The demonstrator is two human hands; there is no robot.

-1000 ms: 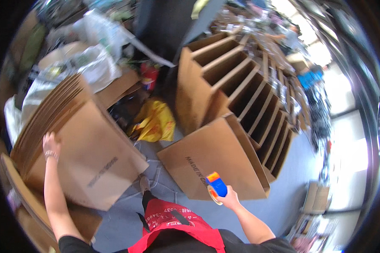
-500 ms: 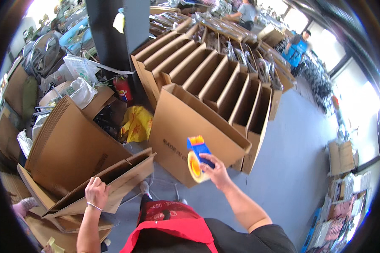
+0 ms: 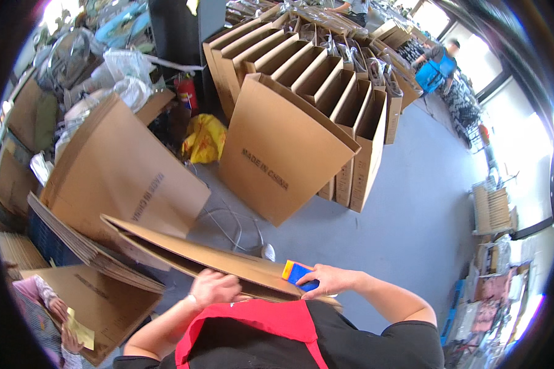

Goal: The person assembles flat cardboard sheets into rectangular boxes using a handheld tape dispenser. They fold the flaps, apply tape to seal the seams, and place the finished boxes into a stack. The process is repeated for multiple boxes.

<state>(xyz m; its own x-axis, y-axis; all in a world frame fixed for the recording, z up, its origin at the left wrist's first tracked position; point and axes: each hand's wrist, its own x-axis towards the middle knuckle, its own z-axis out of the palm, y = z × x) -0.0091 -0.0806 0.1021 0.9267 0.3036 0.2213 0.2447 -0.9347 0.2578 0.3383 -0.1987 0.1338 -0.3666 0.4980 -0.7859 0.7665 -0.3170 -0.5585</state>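
A narrow cardboard carton [image 3: 252,265], partly folded, lies tilted across the front of my body, its long slot showing. My left hand [image 3: 214,286] is closed at the carton's near edge, fingers curled and slightly blurred. In my right hand [image 3: 330,280] is a blue tape dispenser [image 3: 303,275] with a yellow-orange head, held against the carton's right part. My palm and the carton hide the tape roll. Ahead, a larger printed carton [image 3: 283,154] stands upright on the floor.
Rows of open cartons [image 3: 301,64] stand behind. At left lean flat cardboard sheets [image 3: 117,166]; a co-worker's hands [image 3: 68,320] hold yellowish paper nearby. A yellow bag [image 3: 206,138], a fire extinguisher [image 3: 186,92] and a loose cord [image 3: 234,227] are around. Another person [image 3: 438,67] stands far right.
The carton in my left hand has come off the stack at left and swung right, in front of me. My right hand has lowered the tape dispenser to it.
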